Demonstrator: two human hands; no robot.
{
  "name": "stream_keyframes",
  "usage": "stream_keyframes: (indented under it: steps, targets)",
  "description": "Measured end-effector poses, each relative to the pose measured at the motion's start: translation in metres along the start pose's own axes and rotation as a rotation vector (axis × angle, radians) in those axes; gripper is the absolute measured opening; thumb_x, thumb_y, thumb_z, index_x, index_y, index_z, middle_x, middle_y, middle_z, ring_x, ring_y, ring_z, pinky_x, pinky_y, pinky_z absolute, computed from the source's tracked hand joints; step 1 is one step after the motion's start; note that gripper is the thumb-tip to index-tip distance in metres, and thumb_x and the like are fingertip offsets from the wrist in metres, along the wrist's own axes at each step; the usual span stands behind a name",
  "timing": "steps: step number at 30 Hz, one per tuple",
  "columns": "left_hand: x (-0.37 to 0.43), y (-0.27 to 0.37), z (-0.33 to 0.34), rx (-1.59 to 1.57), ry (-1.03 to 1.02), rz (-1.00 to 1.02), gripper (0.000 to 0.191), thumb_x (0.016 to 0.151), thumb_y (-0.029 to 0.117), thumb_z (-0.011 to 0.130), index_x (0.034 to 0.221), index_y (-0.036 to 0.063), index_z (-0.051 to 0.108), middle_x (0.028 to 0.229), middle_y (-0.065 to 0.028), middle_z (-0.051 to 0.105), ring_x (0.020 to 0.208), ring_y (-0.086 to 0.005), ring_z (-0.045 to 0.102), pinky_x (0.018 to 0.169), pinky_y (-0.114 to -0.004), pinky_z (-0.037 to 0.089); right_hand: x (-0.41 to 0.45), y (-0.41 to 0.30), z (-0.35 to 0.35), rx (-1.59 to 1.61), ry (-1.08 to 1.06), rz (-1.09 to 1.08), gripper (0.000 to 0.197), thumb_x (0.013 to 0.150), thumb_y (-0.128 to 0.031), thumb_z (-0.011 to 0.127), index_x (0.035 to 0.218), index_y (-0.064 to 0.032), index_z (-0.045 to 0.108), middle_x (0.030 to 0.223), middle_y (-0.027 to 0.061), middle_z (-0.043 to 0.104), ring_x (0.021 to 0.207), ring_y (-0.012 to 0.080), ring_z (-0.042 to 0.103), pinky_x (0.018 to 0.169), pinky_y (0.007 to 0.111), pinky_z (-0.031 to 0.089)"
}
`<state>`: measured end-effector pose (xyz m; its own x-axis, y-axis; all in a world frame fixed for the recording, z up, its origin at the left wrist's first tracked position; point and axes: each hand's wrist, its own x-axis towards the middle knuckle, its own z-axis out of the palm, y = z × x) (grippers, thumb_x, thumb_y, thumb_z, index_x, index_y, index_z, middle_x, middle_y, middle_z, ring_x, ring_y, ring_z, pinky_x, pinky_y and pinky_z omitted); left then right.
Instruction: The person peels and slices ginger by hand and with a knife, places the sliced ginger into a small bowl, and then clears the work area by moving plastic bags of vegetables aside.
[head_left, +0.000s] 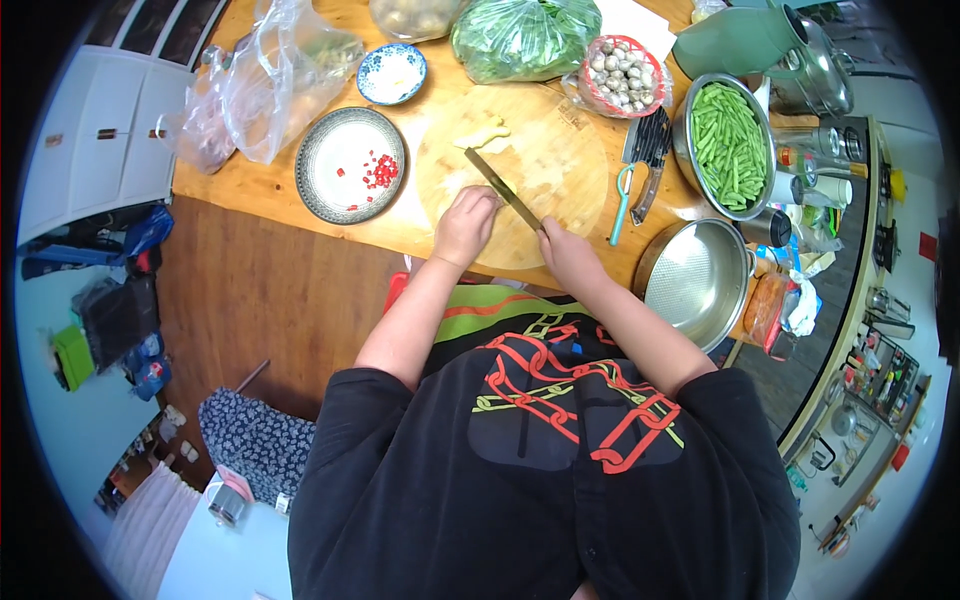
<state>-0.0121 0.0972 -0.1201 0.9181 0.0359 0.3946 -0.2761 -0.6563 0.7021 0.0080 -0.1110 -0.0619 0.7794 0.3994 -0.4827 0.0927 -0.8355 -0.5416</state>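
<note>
A round wooden cutting board (555, 180) lies before me. My right hand (570, 251) is closed on the handle of a knife (499, 184), whose blade points up and left across the board. My left hand (469, 221) rests at the board's left part with fingers curled, pressing on a small pale yellow piece beside the blade; the fingers mostly hide it. Past the knife tip lies a peeled pale yellow piece that looks like ginger (482, 137). To the left, chopped red chili (382, 172) lies on a dark-rimmed plate (306, 166).
A cleaver (646, 142) and a turquoise peeler (620, 206) lie right of the board. Beyond are a steel bowl of cut green beans (727, 146), an empty steel pan (694, 285), a red basket of quail eggs or mushrooms (622, 75), bagged greens (525, 37) and a blue-patterned bowl (391, 73).
</note>
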Motion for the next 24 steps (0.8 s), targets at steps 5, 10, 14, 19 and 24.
stream_keyframes:
  steps: [5,10,14,19,24]
  targets:
    - [0.007,0.005,0.001,0.007,-0.005,0.002,0.009,0.083,0.003,0.072,0.085,0.0038,0.063,0.095,-0.0088,0.066,0.092,-0.029,0.065,0.076,-0.037,0.055,0.0,0.007,-0.008,0.096,0.064,-0.064,0.02,0.102,-0.024,0.05,0.106,-0.0044,0.051,0.083,0.0291,0.065,0.081,0.0506,0.063,0.071,0.057,0.05]
    - [0.01,0.005,0.013,-0.033,0.005,-0.004,0.011,0.082,0.0,0.073,0.087,0.0019,0.064,0.097,-0.0116,0.067,0.091,-0.0312,0.065,0.078,-0.037,0.054,-0.021,-0.008,-0.034,-0.049,0.033,0.004,0.02,0.103,-0.024,0.049,0.102,-0.0034,0.049,0.083,0.0279,0.066,0.081,0.0486,0.064,0.07,0.056,0.051]
    - [0.011,0.009,0.014,-0.032,0.018,-0.004,0.011,0.081,0.0,0.073,0.086,0.0014,0.063,0.097,-0.0122,0.067,0.092,-0.0323,0.065,0.079,-0.038,0.054,-0.037,-0.004,-0.042,-0.075,0.075,-0.083,0.019,0.103,-0.022,0.048,0.102,-0.0033,0.048,0.083,0.0277,0.066,0.081,0.0486,0.064,0.071,0.056,0.051]
    - [0.011,0.008,0.014,-0.036,0.016,0.001,0.011,0.082,0.0,0.073,0.087,0.0014,0.063,0.097,-0.0123,0.067,0.092,-0.0324,0.065,0.079,-0.038,0.055,-0.047,-0.011,-0.056,-0.135,-0.001,-0.039,0.019,0.103,-0.021,0.046,0.102,-0.0028,0.047,0.081,0.0278,0.066,0.079,0.0491,0.064,0.07,0.057,0.051]
    - [0.012,0.008,0.013,-0.041,0.023,0.005,0.01,0.083,0.001,0.073,0.087,0.0017,0.064,0.097,-0.0122,0.067,0.091,-0.032,0.066,0.078,-0.038,0.055,-0.049,-0.025,-0.069,-0.126,-0.037,-0.017,0.019,0.103,-0.021,0.045,0.102,-0.0023,0.046,0.082,0.0282,0.066,0.08,0.0495,0.064,0.07,0.057,0.051]
